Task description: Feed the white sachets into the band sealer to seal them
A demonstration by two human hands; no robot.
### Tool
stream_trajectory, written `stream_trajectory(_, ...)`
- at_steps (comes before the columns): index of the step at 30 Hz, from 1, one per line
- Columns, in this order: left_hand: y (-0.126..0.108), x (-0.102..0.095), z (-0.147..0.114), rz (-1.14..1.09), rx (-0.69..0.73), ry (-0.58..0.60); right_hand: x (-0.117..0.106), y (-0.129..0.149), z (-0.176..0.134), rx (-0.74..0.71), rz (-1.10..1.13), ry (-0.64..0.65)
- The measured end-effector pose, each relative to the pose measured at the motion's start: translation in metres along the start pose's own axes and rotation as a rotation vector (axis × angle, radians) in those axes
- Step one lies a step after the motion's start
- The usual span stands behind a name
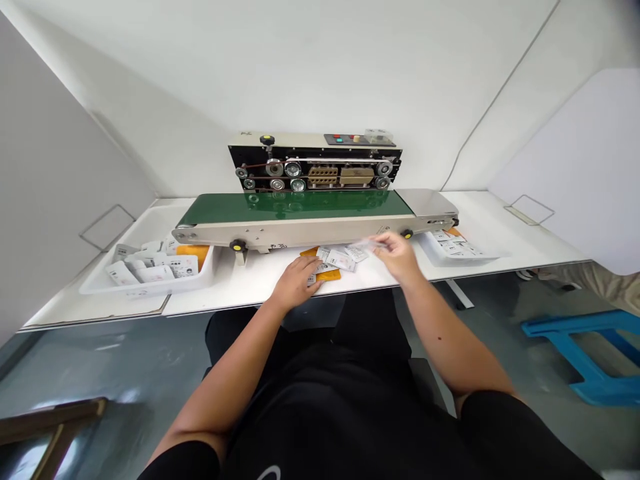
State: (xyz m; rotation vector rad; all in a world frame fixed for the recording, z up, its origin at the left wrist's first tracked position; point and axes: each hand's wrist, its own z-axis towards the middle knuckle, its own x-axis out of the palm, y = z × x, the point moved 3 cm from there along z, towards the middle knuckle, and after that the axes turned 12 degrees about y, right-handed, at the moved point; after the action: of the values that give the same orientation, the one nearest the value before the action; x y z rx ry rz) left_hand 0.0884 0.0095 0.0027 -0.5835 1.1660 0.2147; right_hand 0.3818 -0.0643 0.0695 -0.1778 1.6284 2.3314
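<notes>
My left hand (296, 283) rests on the table's front edge. Its fingers lie stretched over the left side of a small pile of printed white packets (342, 259). Orange packets (330, 275) show beneath and beside the white ones. To the right of the pile, my right hand (397, 257) is closed in a pinch. From its fingertips a thin, clear-looking plastic packet (367, 244) reaches left over the pile, blurred by motion. What the packet contains cannot be made out.
Behind the pile stands a band sealing machine (315, 167) with a green conveyor belt (295, 207). A white bin (150, 288) of packets is at the left, and a clear tray (463, 259) of packets at the right. A blue stool (575, 353) stands on the floor.
</notes>
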Motion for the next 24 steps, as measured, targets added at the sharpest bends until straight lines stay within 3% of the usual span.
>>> stream_trajectory(3, 0.013, -0.01, -0.009, -0.071, 0.026, 0.02, -0.06, 0.033, 0.04, -0.149, -0.362, -0.204)
stream_trajectory(6, 0.027, -0.019, -0.023, -0.091, 0.029, 0.103, -0.115, 0.036, 0.087, -0.127, -0.726, -0.352)
stream_trajectory(8, 0.032, -0.024, -0.031, -0.095, 0.031, 0.141, -0.136, 0.025, 0.115, -0.084, -0.913, -0.324)
stream_trajectory(10, 0.032, -0.027, -0.035, -0.1, 0.028, 0.151, -0.142, 0.011, 0.137, -0.073, -1.031, -0.234)
stream_trajectory(14, 0.027, -0.03, -0.034, -0.096, 0.039, 0.161, -0.13, -0.006, 0.168, -0.137, -1.124, -0.04)
stream_trajectory(17, 0.023, -0.029, -0.034, -0.083, 0.086, 0.172, -0.115, -0.007, 0.182, -0.145, -1.105, 0.019)
stream_trajectory(20, 0.02, -0.026, -0.039, -0.082, 0.137, 0.143, -0.093, 0.002, 0.17, -0.19, -1.043, -0.108)
stream_trajectory(22, 0.017, -0.023, -0.044, -0.085, 0.179, 0.095, -0.067, 0.012, 0.142, -0.273, -0.999, -0.243)
stream_trajectory(24, 0.014, -0.02, -0.049, -0.079, 0.205, 0.028, -0.029, 0.019, 0.099, -0.378, -0.941, -0.282)
